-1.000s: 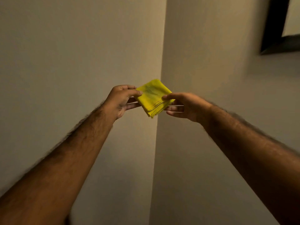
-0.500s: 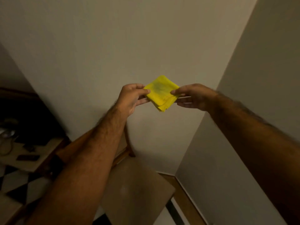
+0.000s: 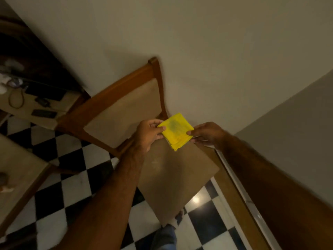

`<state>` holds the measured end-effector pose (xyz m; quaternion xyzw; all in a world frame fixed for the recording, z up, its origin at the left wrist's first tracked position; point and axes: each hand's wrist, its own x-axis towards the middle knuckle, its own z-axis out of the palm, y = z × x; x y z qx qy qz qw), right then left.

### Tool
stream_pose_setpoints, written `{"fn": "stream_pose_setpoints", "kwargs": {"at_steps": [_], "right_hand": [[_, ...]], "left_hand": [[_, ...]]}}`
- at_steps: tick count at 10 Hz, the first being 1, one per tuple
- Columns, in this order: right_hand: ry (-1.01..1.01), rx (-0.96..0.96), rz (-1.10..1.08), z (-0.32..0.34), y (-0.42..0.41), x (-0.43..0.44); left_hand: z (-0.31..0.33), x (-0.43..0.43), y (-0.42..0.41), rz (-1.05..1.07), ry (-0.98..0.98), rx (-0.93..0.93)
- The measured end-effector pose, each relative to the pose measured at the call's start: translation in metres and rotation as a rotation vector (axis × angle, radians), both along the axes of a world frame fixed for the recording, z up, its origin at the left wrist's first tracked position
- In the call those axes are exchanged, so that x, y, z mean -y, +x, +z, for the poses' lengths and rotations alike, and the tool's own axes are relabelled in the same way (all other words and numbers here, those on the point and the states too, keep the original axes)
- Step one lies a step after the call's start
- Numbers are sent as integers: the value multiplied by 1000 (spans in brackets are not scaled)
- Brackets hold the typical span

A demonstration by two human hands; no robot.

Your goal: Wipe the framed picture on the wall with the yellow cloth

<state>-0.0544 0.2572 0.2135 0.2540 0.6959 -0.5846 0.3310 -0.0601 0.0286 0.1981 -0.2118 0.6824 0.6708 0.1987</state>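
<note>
The cloth (yellow, folded into a flat square, a dark smudge on its top face) is held in the air above the rear edge of the chair seat. The left hand pinches its left corner; the right hand pinches its right corner. The seat is tan and padded, the frame wooden.
</note>
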Motion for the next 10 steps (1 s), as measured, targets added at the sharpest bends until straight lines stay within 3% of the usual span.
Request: {"fn": "stream_pose_setpoints", "kwargs": {"at_steps": [2, 4, 5, 6, 7, 8, 9, 10], "right_hand": [[0, 137, -145, -135, 45, 22], [79, 202, -107, -240, 66, 35], [95, 203, -102, -267, 69, 39], [145, 170, -72, -305, 69, 45], [290, 106, 115, -317, 72, 44], [537, -58, 312, -309, 87, 38], [711, -180, 436, -296, 98, 27], [1004, -349, 627, -255, 101, 3]], "left_hand": [[-134, 12, 41, 30, -43, 203], [-243, 19, 69, 71, -110, 332], [-268, 19, 71, 65, -163, 325], [-299, 18, 71, -7, -347, 260], [-307, 18, 73, -206, -609, 154], [-301, 18, 77, -458, -917, 49], [-284, 17, 78, -554, -1052, -73], [-239, 11, 72, -712, -1220, -347]]}}
